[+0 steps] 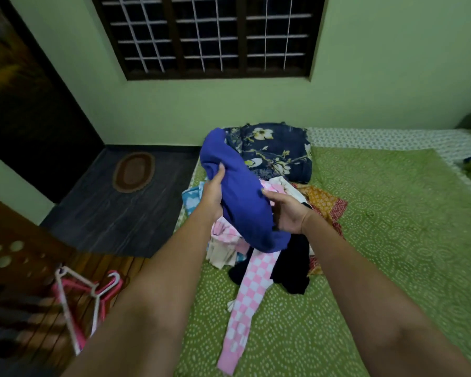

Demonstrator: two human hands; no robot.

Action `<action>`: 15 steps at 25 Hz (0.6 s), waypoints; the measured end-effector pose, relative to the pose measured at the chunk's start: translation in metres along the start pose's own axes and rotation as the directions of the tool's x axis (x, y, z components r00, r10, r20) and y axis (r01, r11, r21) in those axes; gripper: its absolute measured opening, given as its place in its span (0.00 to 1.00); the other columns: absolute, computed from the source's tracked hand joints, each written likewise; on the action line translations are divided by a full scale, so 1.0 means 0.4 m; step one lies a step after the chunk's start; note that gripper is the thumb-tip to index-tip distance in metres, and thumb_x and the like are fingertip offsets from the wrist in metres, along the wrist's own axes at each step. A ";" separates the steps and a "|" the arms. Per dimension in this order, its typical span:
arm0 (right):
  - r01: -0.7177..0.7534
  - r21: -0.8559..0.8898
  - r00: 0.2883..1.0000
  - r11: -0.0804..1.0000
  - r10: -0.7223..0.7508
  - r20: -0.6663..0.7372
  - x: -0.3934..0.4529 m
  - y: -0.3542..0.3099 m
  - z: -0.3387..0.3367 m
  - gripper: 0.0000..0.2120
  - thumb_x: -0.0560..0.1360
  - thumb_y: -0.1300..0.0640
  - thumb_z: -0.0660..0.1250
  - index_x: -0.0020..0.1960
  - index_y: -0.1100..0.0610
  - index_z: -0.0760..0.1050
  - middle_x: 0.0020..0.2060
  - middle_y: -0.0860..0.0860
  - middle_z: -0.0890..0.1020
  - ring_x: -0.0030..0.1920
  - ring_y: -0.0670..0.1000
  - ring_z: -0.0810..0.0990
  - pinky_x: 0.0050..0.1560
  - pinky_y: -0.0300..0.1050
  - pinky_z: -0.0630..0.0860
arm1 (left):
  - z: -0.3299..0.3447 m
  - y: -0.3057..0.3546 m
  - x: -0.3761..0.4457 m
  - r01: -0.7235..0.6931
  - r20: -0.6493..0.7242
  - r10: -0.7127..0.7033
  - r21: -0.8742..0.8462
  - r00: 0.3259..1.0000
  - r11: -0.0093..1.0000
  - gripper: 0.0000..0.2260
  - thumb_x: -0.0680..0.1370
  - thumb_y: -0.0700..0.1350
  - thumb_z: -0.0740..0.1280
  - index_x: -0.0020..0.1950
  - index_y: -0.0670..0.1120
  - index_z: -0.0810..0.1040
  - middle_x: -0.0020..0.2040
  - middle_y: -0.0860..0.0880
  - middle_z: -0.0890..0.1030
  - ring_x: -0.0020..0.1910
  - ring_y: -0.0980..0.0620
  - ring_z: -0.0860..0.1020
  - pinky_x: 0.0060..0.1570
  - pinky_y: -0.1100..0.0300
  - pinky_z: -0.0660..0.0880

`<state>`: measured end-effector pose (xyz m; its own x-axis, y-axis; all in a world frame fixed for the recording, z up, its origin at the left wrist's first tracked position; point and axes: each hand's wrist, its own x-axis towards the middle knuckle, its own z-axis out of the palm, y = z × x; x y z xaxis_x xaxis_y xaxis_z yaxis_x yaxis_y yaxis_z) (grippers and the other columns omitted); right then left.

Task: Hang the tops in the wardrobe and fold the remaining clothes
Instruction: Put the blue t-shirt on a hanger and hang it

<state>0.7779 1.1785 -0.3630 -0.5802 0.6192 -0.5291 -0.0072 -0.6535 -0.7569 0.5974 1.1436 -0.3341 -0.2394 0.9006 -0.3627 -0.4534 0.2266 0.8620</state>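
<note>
A blue garment [239,191] is lifted above a heap of clothes on the bed. My left hand [214,194] grips its left side, thumb on top. My right hand [286,210] holds its right side with the fingers curled into the cloth. Under it lie a pink-and-white checked piece [249,303], a black garment [294,265], a pale pink one [223,235] and an orange-and-red printed cloth [326,202]. A dark floral folded cloth [275,151] sits behind the heap. Pink and white hangers [93,295] hang at the lower left.
The bed wears a green patterned sheet [392,227] that stretches to the right. A dark floor with an oval brown mat [133,171] lies left of the bed. A dark wardrobe door [25,91] stands at the far left, a barred window [215,34] behind.
</note>
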 end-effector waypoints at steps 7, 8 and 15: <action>0.270 0.107 0.963 0.957 -0.270 -0.020 -0.137 -0.028 0.139 0.18 0.76 0.52 0.67 0.63 0.60 0.76 0.53 0.54 0.84 0.51 0.53 0.84 0.43 0.44 0.81 | -0.027 0.083 -0.181 -0.139 -0.072 0.170 0.324 0.983 0.936 0.38 0.72 0.69 0.62 0.67 0.40 0.72 0.64 0.44 0.77 0.62 0.44 0.76 0.64 0.48 0.72; 0.316 0.125 0.949 0.940 -0.310 -0.065 -0.153 -0.029 0.150 0.14 0.77 0.54 0.67 0.58 0.61 0.77 0.47 0.54 0.85 0.45 0.51 0.85 0.38 0.42 0.80 | -0.038 0.110 -0.212 -0.172 -0.147 0.238 0.360 0.960 0.917 0.35 0.74 0.67 0.60 0.66 0.38 0.73 0.62 0.43 0.77 0.62 0.44 0.76 0.64 0.50 0.71; 0.525 -0.342 0.808 0.780 -0.582 -0.088 -0.296 -0.036 0.208 0.05 0.75 0.60 0.70 0.50 0.59 0.80 0.45 0.53 0.83 0.48 0.54 0.81 0.50 0.47 0.79 | -0.242 0.208 -0.332 -0.024 -0.391 0.392 0.682 0.833 0.731 0.17 0.80 0.42 0.61 0.66 0.34 0.69 0.65 0.36 0.74 0.64 0.38 0.73 0.60 0.53 0.69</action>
<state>0.7790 1.0783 -0.2576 -0.3926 0.9195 -0.0208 -0.0318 -0.0361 -0.9988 0.5084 1.0069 -0.2485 -0.7126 0.6940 -0.1025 0.2602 0.3972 0.8801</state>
